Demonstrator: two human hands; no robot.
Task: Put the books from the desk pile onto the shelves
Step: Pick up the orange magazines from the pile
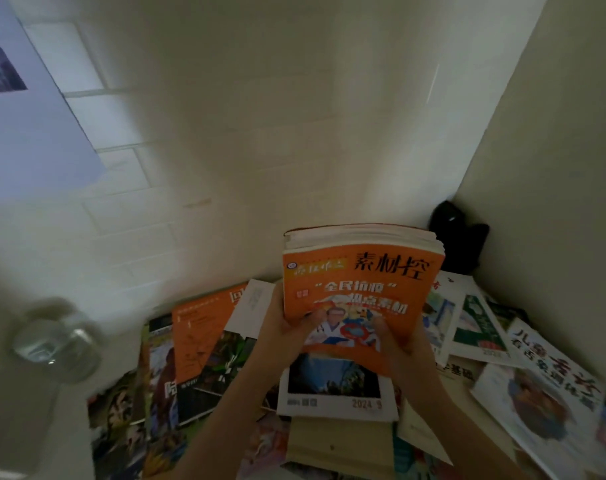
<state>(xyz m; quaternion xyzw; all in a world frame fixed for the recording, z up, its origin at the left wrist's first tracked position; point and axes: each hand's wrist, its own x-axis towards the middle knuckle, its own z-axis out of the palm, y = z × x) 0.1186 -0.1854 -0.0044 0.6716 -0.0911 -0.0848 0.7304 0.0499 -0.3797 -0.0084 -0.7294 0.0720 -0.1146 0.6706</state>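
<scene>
I hold a thick stack of paperback books (362, 271), its top cover bright orange with black Chinese lettering, lifted above the bench in front of the pale tiled wall (197, 140). My left hand (282, 327) grips the stack's lower left edge, thumb curled over the cover. My right hand (403, 344) grips the lower right edge the same way, thumb pressed on the printed picture; the other fingers of both hands are hidden behind the stack.

Below, the desk pile of glossy magazines and books (332, 393) lies spread across the bench, covers overlapping at many angles. A second orange-covered magazine (201, 334) lies to the left, and a white magazine with large dark Chinese characters (550, 372) lies at the right, tilted.

A clear glass jar or cup (57, 341), too blurred to name surely, stands well apart at the left. A black object (459, 237) sits in the corner behind the stack. A pale poster (28, 109) hangs on the wall at upper left.
</scene>
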